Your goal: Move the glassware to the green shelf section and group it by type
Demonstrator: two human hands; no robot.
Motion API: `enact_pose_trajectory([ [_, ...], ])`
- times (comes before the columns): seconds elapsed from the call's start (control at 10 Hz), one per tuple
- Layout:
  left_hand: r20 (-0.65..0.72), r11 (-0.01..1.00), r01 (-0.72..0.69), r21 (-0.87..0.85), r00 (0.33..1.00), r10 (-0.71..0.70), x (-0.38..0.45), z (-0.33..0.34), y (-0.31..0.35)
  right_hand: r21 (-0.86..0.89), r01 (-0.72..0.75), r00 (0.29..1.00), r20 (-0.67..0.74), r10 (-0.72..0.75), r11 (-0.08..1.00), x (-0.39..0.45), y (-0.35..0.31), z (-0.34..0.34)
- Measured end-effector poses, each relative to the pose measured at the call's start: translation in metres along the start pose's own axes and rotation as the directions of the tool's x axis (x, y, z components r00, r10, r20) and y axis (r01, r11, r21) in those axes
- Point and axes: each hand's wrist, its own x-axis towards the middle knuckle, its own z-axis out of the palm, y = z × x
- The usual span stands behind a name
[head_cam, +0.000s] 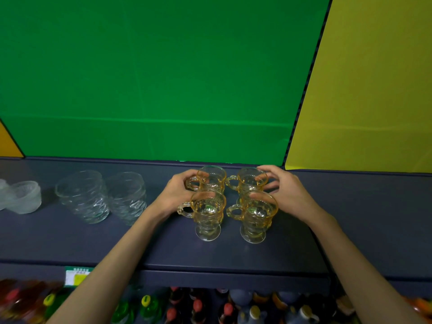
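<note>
Several amber glass mugs with handles and feet stand in two rows of two on the dark shelf [70,239], in front of the green back panel [152,78]. My left hand [174,195] wraps the back-left mug [214,177], and its thumb rests on the rim of the front-left mug [208,213]. My right hand [286,192] has fingers on the rim of the back-right mug [249,183] and its thumb on the front-right mug [257,213]. Two clear ribbed tumblers [83,197] [127,195] stand to the left, with frosted bowls [23,197] at the far left.
A yellow panel [374,90] adjoins the green one on the right and an orange panel [7,143] on the left. A price label [77,275] hangs on the shelf's front edge. Coloured bottles [198,307] crowd the shelf below.
</note>
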Motion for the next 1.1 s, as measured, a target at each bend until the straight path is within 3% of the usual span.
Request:
enact_pose_trajectory([
  [0.9,0.054,0.999,-0.017,-0.033,0.998,0.019,-0.003,-0.015,0.01,0.047,-0.016,0.999,0.039,0.014,0.999,-0.004,0.002,-0.011],
  [1.1,0.07,0.992,-0.025,0.124,0.997,0.017,-0.007,-0.027,0.025,-0.093,-0.021,1.0,0.012,0.023,0.995,-0.007,0.008,-0.024],
])
